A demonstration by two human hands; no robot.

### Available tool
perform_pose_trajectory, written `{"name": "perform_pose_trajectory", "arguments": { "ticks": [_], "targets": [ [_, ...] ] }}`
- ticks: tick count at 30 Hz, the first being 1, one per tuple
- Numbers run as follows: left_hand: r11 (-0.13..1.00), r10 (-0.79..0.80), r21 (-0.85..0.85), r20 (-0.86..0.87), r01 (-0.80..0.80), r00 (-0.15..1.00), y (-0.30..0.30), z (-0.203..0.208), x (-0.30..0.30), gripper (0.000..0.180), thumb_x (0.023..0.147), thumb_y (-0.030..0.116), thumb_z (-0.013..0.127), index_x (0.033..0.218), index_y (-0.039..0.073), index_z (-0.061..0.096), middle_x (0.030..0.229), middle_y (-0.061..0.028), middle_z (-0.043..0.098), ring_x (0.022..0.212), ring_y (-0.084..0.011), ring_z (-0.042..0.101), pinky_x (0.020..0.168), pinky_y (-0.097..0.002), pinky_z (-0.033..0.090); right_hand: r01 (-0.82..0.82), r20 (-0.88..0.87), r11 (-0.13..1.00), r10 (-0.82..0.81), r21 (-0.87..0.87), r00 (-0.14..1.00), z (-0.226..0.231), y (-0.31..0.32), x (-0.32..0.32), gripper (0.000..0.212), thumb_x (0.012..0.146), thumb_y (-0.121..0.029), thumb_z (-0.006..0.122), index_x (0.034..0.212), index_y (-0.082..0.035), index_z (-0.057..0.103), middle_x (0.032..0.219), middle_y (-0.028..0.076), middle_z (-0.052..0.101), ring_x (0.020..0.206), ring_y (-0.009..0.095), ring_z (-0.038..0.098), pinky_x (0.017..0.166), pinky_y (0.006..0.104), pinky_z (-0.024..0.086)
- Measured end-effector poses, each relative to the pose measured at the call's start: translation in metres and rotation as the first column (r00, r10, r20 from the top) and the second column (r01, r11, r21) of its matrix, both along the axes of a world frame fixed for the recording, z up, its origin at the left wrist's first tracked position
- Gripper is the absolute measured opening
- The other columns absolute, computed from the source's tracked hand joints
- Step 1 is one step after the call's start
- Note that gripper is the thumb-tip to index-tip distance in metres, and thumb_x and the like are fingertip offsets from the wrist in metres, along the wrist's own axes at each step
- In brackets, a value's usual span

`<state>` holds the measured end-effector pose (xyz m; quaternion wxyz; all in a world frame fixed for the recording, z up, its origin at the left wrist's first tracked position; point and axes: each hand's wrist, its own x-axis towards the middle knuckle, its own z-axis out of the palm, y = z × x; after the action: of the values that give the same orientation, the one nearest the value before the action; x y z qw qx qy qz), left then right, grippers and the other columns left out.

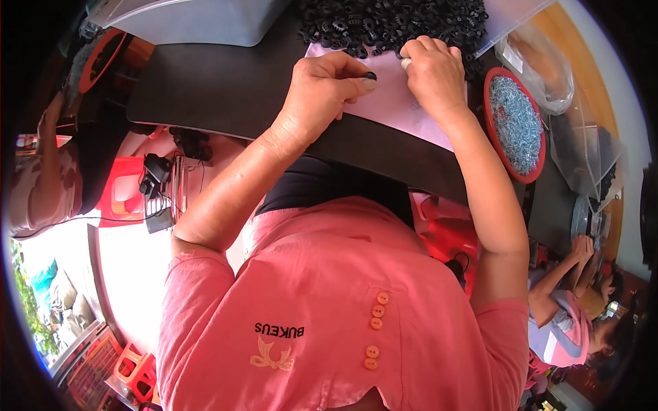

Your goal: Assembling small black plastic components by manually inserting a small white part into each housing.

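Note:
My left hand (321, 88) pinches a small black plastic part (371, 75) between thumb and fingertips, above a pink sheet (384, 103). My right hand (436, 81) is beside it at the near edge of a heap of small black plastic parts (397, 24). Its fingers are curled down, and whatever they may hold is hidden. Something small and whitish (406, 64) shows at one of its fingers. The heap lies at the far end of the pink sheet, on a dark table (212, 89).
A red-rimmed bowl (486, 96) of small silvery pieces stands right of my right forearm. A grey bin (205, 24) sits at the far left, and a clear plastic bag (541, 75) lies at the far right. Other people are at both sides; a red stool (122, 192) stands left.

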<state>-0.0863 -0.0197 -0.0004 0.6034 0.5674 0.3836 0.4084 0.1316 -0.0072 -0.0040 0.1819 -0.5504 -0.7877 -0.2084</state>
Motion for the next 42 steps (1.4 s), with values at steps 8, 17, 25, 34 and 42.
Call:
{"name": "perform_pose_trajectory", "arguments": {
  "ticks": [8, 17, 25, 34, 42],
  "targets": [
    [0.993, 0.084, -0.096, 0.188, -0.067, 0.979, 0.004, 0.007, 0.003, 0.013, 0.081, 0.003, 0.071, 0.089, -0.006, 0.067, 0.07, -0.0061, 0.063, 0.059, -0.0094, 0.056, 0.047, -0.0223, 0.042, -0.101, -0.197, 0.992, 0.115, 0.079, 0.974, 0.009, -0.01, 0.003, 0.013, 0.075, 0.0, 0.062, 0.083, -0.011, 0.064, 0.084, 0.002, 0.065, 0.087, 0.021, 0.061, 0.076, 0.0367, 0.04],
    [0.95, 0.266, -0.29, 0.57, -0.112, 0.778, 0.036, 0.031, 0.047, 0.01, 0.091, 0.006, 0.061, 0.094, -0.004, 0.06, 0.083, -0.0125, 0.063, 0.074, -0.0217, 0.062, 0.069, -0.0326, 0.052, -0.497, -0.945, 0.866, 0.112, -0.059, 0.308, 0.04, -0.042, -0.064, 0.017, 0.078, 0.004, 0.062, 0.094, 0.001, 0.065, 0.087, 0.006, 0.069, 0.083, 0.013, 0.065, 0.077, 0.0271, 0.052],
    [0.952, 0.199, -0.306, 0.624, 0.001, 0.756, 0.039, 0.018, 0.049, 0.012, 0.095, 0.012, 0.055, 0.093, 0.001, 0.056, 0.091, -0.0128, 0.061, 0.087, -0.0253, 0.061, 0.082, -0.0391, 0.052, -0.379, -0.951, 0.92, 0.019, -0.104, 0.308, 0.015, -0.044, -0.063, 0.013, 0.079, 0.002, 0.065, 0.092, 0.0, 0.064, 0.083, 0.009, 0.066, 0.076, 0.016, 0.063, 0.071, 0.0299, 0.051],
    [0.94, 0.234, -0.34, 0.584, -0.028, 0.778, 0.034, 0.015, 0.058, 0.011, 0.093, 0.004, 0.059, 0.1, -0.004, 0.06, 0.089, -0.013, 0.064, 0.082, -0.0224, 0.063, 0.076, -0.0339, 0.054, -0.32, -0.894, 0.947, 0.137, -0.008, 0.427, 0.012, -0.037, -0.052, 0.007, 0.082, -0.001, 0.065, 0.089, 0.001, 0.064, 0.08, 0.011, 0.064, 0.071, 0.02, 0.062, 0.068, 0.0303, 0.05],
    [0.996, 0.057, -0.085, 0.358, -0.029, 0.932, 0.023, 0.017, 0.06, 0.015, 0.091, 0.003, 0.063, 0.102, -0.007, 0.064, 0.089, -0.012, 0.067, 0.076, -0.0198, 0.066, 0.068, -0.0304, 0.053, -0.301, -0.971, 0.947, -0.042, -0.115, 0.237, 0.06, -0.028, -0.006, 0.015, 0.087, -0.006, 0.059, 0.094, 0.0, 0.071, 0.077, 0.002, 0.066, 0.07, 0.008, 0.058, 0.066, 0.0228, 0.045]
  ]
}}
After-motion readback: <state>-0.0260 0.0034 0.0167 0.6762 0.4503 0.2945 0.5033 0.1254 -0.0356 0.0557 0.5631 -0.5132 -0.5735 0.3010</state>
